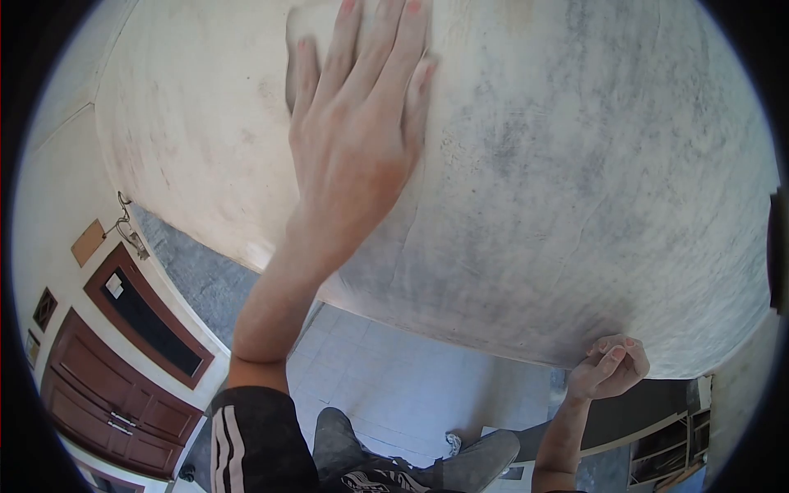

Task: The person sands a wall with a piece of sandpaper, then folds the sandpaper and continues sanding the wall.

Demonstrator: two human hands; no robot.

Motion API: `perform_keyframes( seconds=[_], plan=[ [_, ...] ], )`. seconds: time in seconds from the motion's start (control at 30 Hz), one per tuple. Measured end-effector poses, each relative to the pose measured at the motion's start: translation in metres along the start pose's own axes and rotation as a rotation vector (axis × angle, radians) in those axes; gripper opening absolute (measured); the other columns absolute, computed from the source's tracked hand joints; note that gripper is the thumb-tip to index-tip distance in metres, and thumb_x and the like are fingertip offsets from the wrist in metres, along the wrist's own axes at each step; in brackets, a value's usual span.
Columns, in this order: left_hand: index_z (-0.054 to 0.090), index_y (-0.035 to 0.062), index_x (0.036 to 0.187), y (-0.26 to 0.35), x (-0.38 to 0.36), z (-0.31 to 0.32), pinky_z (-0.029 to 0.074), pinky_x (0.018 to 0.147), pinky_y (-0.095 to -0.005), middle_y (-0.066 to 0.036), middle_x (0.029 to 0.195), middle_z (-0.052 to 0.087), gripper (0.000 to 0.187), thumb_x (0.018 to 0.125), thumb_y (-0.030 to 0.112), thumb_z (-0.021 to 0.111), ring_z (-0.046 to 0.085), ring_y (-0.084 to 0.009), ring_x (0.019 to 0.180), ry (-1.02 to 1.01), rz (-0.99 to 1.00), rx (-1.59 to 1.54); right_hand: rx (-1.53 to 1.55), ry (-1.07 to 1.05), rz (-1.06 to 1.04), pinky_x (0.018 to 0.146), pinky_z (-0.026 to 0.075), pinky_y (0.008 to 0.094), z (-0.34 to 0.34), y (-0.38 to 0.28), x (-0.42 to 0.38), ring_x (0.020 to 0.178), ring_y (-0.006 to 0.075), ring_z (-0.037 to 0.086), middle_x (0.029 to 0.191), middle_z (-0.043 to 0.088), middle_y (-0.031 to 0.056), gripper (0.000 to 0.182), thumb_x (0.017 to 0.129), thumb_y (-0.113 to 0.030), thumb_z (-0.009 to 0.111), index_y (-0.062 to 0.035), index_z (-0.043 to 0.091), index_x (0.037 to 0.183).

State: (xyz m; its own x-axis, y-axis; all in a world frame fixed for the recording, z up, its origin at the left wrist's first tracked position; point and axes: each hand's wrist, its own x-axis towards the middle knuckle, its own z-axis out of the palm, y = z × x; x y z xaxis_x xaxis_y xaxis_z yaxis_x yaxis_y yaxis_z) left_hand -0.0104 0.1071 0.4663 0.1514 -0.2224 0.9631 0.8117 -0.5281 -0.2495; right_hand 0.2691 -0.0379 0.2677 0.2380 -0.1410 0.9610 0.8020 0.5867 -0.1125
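Observation:
My left hand lies stretched over a pale sheet with a dark edge, which looks like sandpaper. It presses the sheet against a large whitish plastered surface marked with grey smudges. Dust coats the fingers, and most of the sheet is hidden under the hand. Lower right, my right hand is closed, its fingers curled, near the bottom edge of that surface. I see nothing in it, though the inside of the fist is partly hidden.
Pale floor tiles show below, beyond my legs. Brown double doors and a brown-framed window are at left. Loose wires hang near a small brown board. A shelf rack stands lower right.

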Motion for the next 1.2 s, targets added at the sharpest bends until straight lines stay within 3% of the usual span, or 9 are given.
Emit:
perform_keyframes(
  seconds=[0.1,0.2,0.4,0.6,0.83,0.93,0.97,1.07,1.2],
  plan=[
    [0.053,0.0086,0.141,0.013,-0.059,-0.023,0.023,0.117,-0.0528,-0.011,0.146,0.051,0.041,0.103,0.023,0.045,0.039,-0.0352,0.141,-0.197,-0.168,0.007,0.016,-0.019,-0.004,0.043,0.036,0.0198,-0.003,-0.001,0.001,0.059,0.0094,0.043,0.071,0.047,0.0040,0.017,0.102,-0.018,0.049,-0.0044,0.045,0.111],
    [0.057,0.0053,0.136,0.013,-0.074,-0.026,0.027,0.113,-0.0573,-0.011,0.143,0.054,0.041,0.098,0.021,0.055,0.044,-0.0354,0.138,-0.204,-0.166,0.068,-0.005,-0.053,-0.050,0.044,0.035,0.0199,-0.002,0.001,0.001,0.059,0.0089,0.042,0.071,0.047,0.0033,0.017,0.103,-0.019,0.049,-0.0047,0.045,0.112],
    [0.051,0.0039,0.141,-0.005,0.003,-0.001,0.020,0.117,-0.0541,-0.013,0.147,0.050,0.042,0.104,0.022,0.043,0.035,-0.0342,0.143,-0.018,-0.041,0.032,-0.017,-0.037,-0.017,0.046,0.036,0.0203,0.001,-0.002,-0.004,0.059,0.0087,0.043,0.072,0.048,0.0031,0.017,0.103,-0.020,0.048,-0.0056,0.046,0.112],
    [0.057,0.0070,0.137,0.021,-0.081,-0.017,0.021,0.116,-0.0583,-0.014,0.143,0.053,0.042,0.100,0.026,0.052,0.043,-0.0360,0.138,-0.181,-0.186,0.009,-0.042,-0.076,-0.031,0.047,0.036,0.0204,-0.005,0.001,-0.005,0.058,0.0083,0.043,0.072,0.048,0.0034,0.017,0.103,-0.021,0.048,-0.0058,0.046,0.112],
    [0.054,0.0025,0.138,-0.008,-0.004,0.004,0.019,0.117,-0.0584,-0.013,0.144,0.053,0.043,0.101,0.024,0.048,0.040,-0.0374,0.140,0.038,-0.068,-0.022,-0.056,-0.035,-0.019,0.045,0.040,0.0215,-0.001,0.001,-0.007,0.061,0.0112,0.045,0.066,0.050,0.0039,0.017,0.100,-0.015,0.050,-0.0031,0.045,0.112],
    [0.054,0.0031,0.138,0.013,-0.048,-0.005,0.018,0.117,-0.0589,-0.013,0.144,0.053,0.043,0.101,0.025,0.048,0.040,-0.0376,0.140,-0.051,-0.195,-0.079,-0.053,-0.070,-0.024,0.045,0.039,0.0217,-0.004,0.001,-0.007,0.060,0.0113,0.045,0.066,0.050,0.0038,0.017,0.100,-0.015,0.049,-0.0033,0.044,0.112],
    [0.050,-0.0012,0.141,0.022,-0.064,-0.015,0.016,0.118,-0.0550,-0.018,0.146,0.049,0.043,0.104,0.019,0.039,0.033,-0.0366,0.144,-0.170,-0.204,-0.066,-0.050,-0.083,-0.034,0.045,0.039,0.0216,-0.005,0.002,-0.007,0.060,0.0113,0.045,0.067,0.050,0.0039,0.017,0.100,-0.014,0.049,-0.0033,0.044,0.112],
    [0.051,-0.0031,0.139,0.018,-0.062,-0.018,0.015,0.118,-0.0557,-0.019,0.146,0.049,0.043,0.104,0.018,0.039,0.032,-0.0366,0.144,-0.178,-0.128,-0.062,-0.057,-0.109,-0.058,0.046,0.039,0.0215,-0.007,0.003,-0.007,0.060,0.0112,0.045,0.067,0.050,0.0041,0.017,0.100,-0.013,0.050,-0.0036,0.044,0.112],
    [0.057,0.0060,0.137,-0.005,-0.010,0.001,0.021,0.116,-0.0592,-0.013,0.141,0.055,0.041,0.100,0.022,0.049,0.042,-0.0364,0.139,0.025,-0.063,-0.065,-0.080,-0.083,-0.040,0.046,0.039,0.0217,-0.004,0.000,-0.008,0.060,0.0111,0.046,0.068,0.050,0.0040,0.017,0.100,-0.013,0.050,-0.0037,0.044,0.113]
  ],
)
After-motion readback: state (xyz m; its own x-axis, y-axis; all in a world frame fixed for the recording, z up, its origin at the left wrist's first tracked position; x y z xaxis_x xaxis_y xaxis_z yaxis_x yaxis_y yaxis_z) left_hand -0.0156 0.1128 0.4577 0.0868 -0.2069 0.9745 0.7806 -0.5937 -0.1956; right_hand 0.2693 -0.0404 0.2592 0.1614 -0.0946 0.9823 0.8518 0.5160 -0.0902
